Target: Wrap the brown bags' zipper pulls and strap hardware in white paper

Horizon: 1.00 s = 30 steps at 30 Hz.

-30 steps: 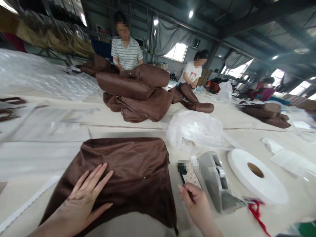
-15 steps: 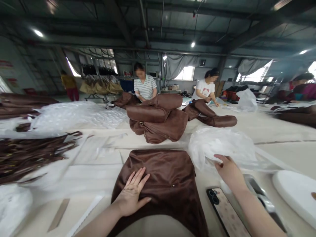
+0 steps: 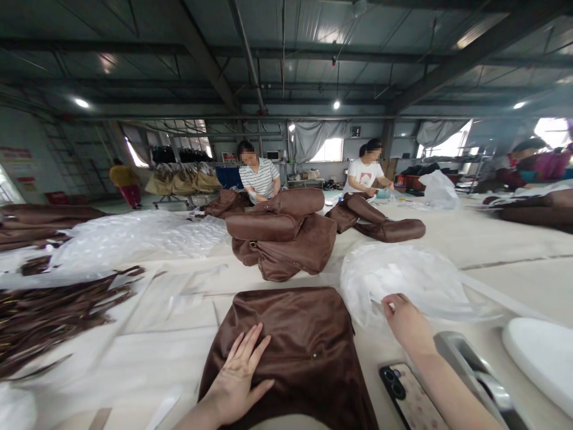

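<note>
A dark brown leather bag (image 3: 298,334) lies flat in front of me, a small zipper pull near its middle. Spread on its left side is my left hand (image 3: 242,370), palm down with fingers apart. My right hand (image 3: 403,319) is to the right of the bag, at the near edge of a clear plastic bag (image 3: 403,278) with white contents. Its thumb and fingertips are pinched together; whatever lies between them, perhaps a bit of the plastic, is too small to make out.
Brown bags (image 3: 286,239) are piled beyond. A phone (image 3: 416,397), a metal tape dispenser (image 3: 478,376) and a white foam roll (image 3: 541,358) lie right. Brown straps (image 3: 58,316) and bubble wrap (image 3: 138,239) lie left. Two people work across the table (image 3: 505,239).
The fingers of my right hand have closed from a loose curl into a pinch at the plastic bag. My left hand stays on the brown bag. The view has tilted upward.
</note>
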Motion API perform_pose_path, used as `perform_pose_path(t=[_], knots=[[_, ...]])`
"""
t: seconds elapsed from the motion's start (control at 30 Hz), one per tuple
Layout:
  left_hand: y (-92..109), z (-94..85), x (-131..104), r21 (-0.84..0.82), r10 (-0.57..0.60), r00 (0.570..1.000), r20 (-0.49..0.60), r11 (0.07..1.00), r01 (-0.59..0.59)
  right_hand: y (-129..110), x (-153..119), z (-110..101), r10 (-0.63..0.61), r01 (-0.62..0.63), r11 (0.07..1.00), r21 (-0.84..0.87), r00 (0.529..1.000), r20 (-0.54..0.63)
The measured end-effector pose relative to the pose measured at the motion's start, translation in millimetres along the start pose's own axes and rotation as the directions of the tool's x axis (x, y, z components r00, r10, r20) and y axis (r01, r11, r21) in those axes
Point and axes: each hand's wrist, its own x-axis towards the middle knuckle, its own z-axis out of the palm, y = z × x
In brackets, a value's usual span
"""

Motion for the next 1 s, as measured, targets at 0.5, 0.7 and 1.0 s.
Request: perform_pose_path(t=[0.5, 0.7, 1.0], knots=[[-4, 9.6, 1, 0.057, 0.022, 0.998, -0.062, 0.998, -0.019, 58, 7, -55, 0.033, 0.018, 0.886, -0.464, 0.994, 0.103], [-3, 5.1, 1, 0.045, 0.017, 0.999, -0.051, 0.999, -0.015, 55, 6, -67, 0.083, 0.001, 0.94, -0.342, 0.97, 0.229], [-2, 3.8, -3, 0.058, 0.025, 0.998, -0.063, 0.998, -0.022, 41, 9, -69, 0.13, -0.107, 0.969, -0.224, 0.987, 0.09]])
